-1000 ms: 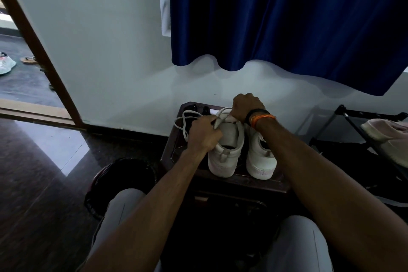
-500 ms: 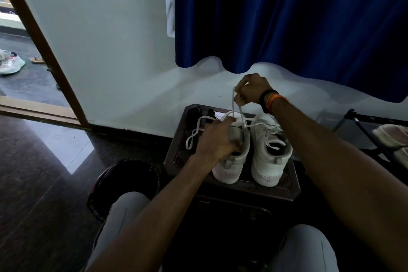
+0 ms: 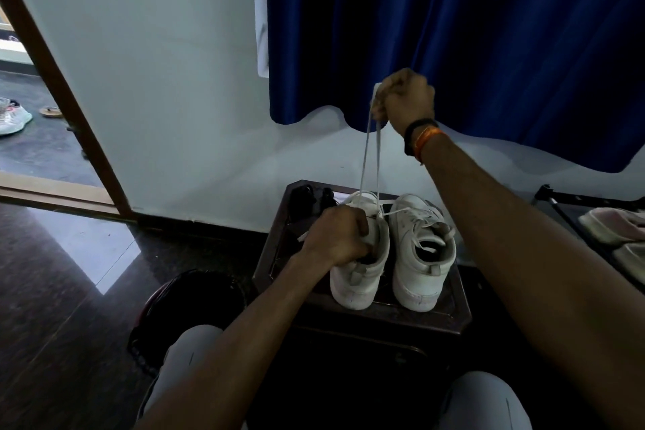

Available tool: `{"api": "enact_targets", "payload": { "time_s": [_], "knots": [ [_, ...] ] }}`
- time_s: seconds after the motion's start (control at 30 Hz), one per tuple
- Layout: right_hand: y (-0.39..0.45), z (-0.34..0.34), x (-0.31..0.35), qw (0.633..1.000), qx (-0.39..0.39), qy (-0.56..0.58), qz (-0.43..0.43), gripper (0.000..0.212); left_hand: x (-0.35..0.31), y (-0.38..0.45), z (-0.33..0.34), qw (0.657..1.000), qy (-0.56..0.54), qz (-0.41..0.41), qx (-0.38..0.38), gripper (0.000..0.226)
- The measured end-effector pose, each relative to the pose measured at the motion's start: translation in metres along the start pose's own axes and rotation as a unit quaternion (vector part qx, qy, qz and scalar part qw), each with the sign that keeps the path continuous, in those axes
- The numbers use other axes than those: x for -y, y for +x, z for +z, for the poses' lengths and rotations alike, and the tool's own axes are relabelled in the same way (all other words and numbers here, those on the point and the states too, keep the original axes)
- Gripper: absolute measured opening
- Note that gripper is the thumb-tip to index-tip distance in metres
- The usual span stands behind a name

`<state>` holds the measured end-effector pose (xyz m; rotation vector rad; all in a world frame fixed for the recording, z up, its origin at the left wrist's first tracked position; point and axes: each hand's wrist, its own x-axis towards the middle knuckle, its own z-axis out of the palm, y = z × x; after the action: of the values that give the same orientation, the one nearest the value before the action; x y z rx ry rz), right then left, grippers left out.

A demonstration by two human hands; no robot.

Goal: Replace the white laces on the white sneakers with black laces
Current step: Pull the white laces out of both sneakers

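Two white sneakers (image 3: 391,255) sit side by side, heels toward the person, on a dark surface (image 3: 453,311). Left hand (image 3: 336,237) is clenched over the collar/tongue of the left sneaker (image 3: 359,276), pinning it down. Right hand (image 3: 406,99) is a closed fist up high in front of the blue curtain (image 3: 471,28), gripping the white lace (image 3: 370,157); two strands run taut from the fist down to the eyelets just past the left hand. Black laces (image 3: 312,199) lie at the surface's far left corner, near the left hand but apart.

Vs. 0.5 s ago: right hand is clearly higher, w/ more lace drawn out; left hand hasn't shifted.
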<state>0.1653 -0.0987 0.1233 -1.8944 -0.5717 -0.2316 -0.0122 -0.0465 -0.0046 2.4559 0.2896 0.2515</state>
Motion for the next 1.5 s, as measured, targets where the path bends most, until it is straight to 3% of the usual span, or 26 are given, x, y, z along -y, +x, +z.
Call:
{"api": "enact_targets", "payload": {
  "time_s": [0.13,0.17,0.27,0.4,0.5,0.6,0.7,0.83,0.97,1.03,1.13,1.27,1.4,1.5],
  "knots": [
    [-0.016,-0.001,0.003,0.995,0.089,-0.023,-0.026,0.025,-0.004,0.033,-0.020,0.975,-0.167,-0.045,-0.142,0.032],
    [-0.019,-0.001,0.002,0.994,0.096,-0.035,-0.037,0.022,-0.006,0.045,-0.025,0.971,-0.183,-0.054,-0.144,0.039],
    [-0.025,0.000,-0.002,0.990,0.117,-0.042,-0.060,0.009,-0.015,0.074,-0.039,0.977,-0.180,-0.066,-0.090,0.054],
    [-0.028,-0.002,-0.009,0.992,0.106,-0.010,-0.070,0.001,-0.020,0.092,-0.051,0.974,-0.221,-0.021,-0.050,0.029],
    [-0.030,-0.006,-0.014,0.990,0.121,0.036,-0.057,0.001,-0.019,0.098,-0.056,0.966,-0.256,0.002,-0.024,0.026],
    [-0.033,-0.007,-0.022,0.990,0.073,0.120,-0.016,0.005,-0.023,0.098,-0.059,0.952,-0.306,-0.007,-0.009,0.029],
    [-0.040,-0.006,-0.040,0.986,0.024,0.137,0.089,0.009,-0.023,0.101,-0.061,0.936,-0.350,-0.026,-0.021,0.033],
    [-0.056,0.006,-0.065,0.953,0.233,-0.028,0.189,0.019,-0.023,0.103,-0.061,0.915,-0.399,-0.043,-0.033,0.032],
    [-0.069,0.010,-0.073,0.920,0.349,-0.093,0.152,0.018,-0.027,0.102,-0.057,0.893,-0.444,-0.049,-0.055,0.032],
    [-0.071,0.008,-0.079,0.914,0.369,-0.098,0.136,0.014,-0.028,0.102,-0.057,0.876,-0.474,-0.053,-0.070,0.033],
    [-0.068,0.001,-0.083,0.908,0.390,-0.074,0.132,0.028,-0.031,0.102,-0.061,0.849,-0.518,-0.061,-0.082,0.032],
    [-0.062,-0.003,-0.076,0.894,0.429,-0.069,0.109,0.026,-0.034,0.098,-0.060,0.839,-0.539,-0.048,-0.059,0.030],
    [-0.056,0.001,-0.072,0.884,0.444,-0.141,0.038,0.024,-0.033,0.095,-0.056,0.828,-0.556,-0.036,-0.055,0.030],
    [-0.058,0.008,-0.074,0.890,0.413,-0.190,0.047,0.021,-0.035,0.093,-0.057,0.823,-0.566,-0.026,-0.044,0.029]
  ]
}}
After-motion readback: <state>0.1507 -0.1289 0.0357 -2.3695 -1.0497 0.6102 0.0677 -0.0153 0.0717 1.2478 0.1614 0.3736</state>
